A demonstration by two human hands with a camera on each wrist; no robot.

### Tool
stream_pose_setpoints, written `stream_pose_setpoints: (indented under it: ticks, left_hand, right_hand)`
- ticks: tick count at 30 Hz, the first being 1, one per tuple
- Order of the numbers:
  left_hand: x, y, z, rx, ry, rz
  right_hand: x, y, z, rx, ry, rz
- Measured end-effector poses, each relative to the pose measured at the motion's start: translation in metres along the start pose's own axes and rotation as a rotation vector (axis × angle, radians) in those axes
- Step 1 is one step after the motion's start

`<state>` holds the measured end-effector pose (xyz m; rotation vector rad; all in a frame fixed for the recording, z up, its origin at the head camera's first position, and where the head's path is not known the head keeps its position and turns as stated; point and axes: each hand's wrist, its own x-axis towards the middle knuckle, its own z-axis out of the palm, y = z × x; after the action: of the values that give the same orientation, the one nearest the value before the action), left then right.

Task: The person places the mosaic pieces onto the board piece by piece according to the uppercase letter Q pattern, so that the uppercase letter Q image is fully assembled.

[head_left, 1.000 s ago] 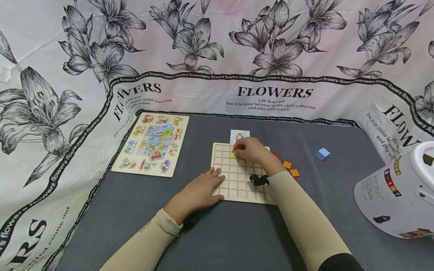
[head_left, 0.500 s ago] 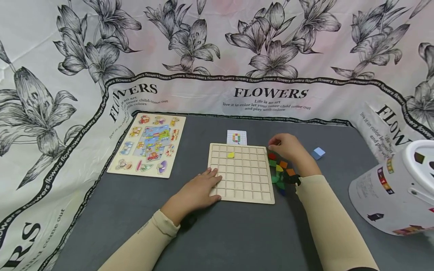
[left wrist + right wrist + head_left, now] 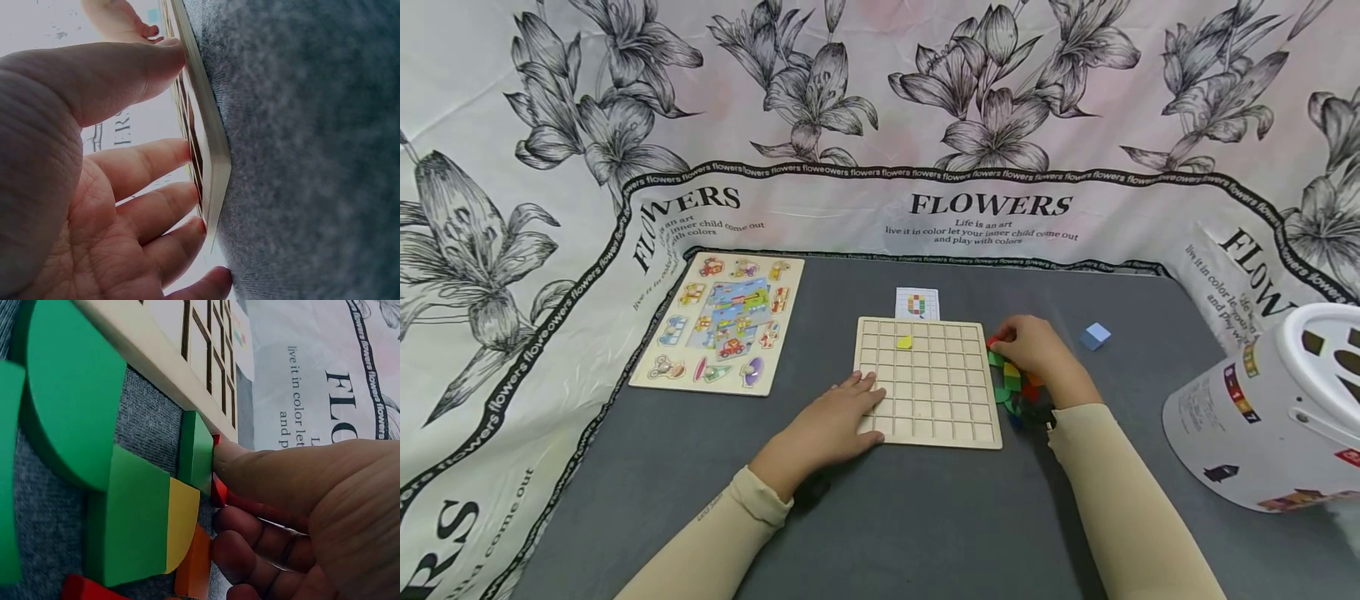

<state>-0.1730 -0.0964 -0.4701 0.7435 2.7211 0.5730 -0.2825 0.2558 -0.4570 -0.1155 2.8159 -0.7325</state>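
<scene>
My left hand (image 3: 827,427) rests with fingers spread on the left edge of a wooden grid board (image 3: 925,408). In the left wrist view its thumb and fingertips lie along the board's rim. A yellow block (image 3: 905,342) sits in one upper cell of the grid. Beyond the board's right edge, my right hand (image 3: 1033,347) pinches a small red block (image 3: 219,490) between thumb and forefinger, low over the cloth. Green blocks (image 3: 139,519), a yellow piece (image 3: 181,525) and an orange one (image 3: 195,565) lie beside those fingers; some of the pile is hidden under the hand.
A pattern card (image 3: 917,303) lies behind the board. To the left is a picture puzzle board (image 3: 700,383). A light blue cube (image 3: 1095,336) sits right of my right hand, and a white bucket (image 3: 1232,433) with shaped lid holes stands at far right.
My right hand has left the yellow block in the grid, moved right to the pile, and come down onto a red block there. The left hand stays on the board.
</scene>
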Motion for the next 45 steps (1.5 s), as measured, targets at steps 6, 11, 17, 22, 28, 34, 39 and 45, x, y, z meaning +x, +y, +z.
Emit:
stream_pose_setpoints:
  ticks: [6, 11, 17, 22, 28, 34, 39, 45]
  left_hand:
    - [-0.001, 0.000, -0.001, -0.011, -0.002, -0.011]
    - [-0.001, -0.001, -0.002, -0.007, 0.003, -0.015]
    - [0.000, -0.001, -0.002, -0.003, 0.002, -0.014]
    - [0.001, 0.000, 0.000, -0.009, -0.006, -0.019]
    - [0.003, 0.002, 0.002, -0.009, -0.010, -0.014]
    - [0.003, 0.002, 0.002, -0.005, -0.005, -0.005]
    - [0.002, 0.002, 0.001, -0.004, -0.006, -0.013]
    - [0.002, 0.000, 0.001, 0.006, -0.008, -0.022]
  right_hand:
    - [0.001, -0.002, 0.001, 0.005, 0.006, 0.010]
    - [0.002, -0.002, 0.003, 0.026, 0.031, -0.006]
    - [0.002, -0.009, -0.002, 0.066, 0.083, -0.004]
    - [0.011, -0.032, -0.007, 0.102, 0.130, -0.052]
    - [0.030, -0.066, 0.012, 0.148, 0.000, -0.186]
    - [0.042, -0.079, 0.034, 0.111, -0.075, -0.220]
    - [0.043, -0.081, 0.038, 0.111, -0.080, -0.222]
    - [0.044, -0.082, 0.042, 0.114, -0.109, -0.215]
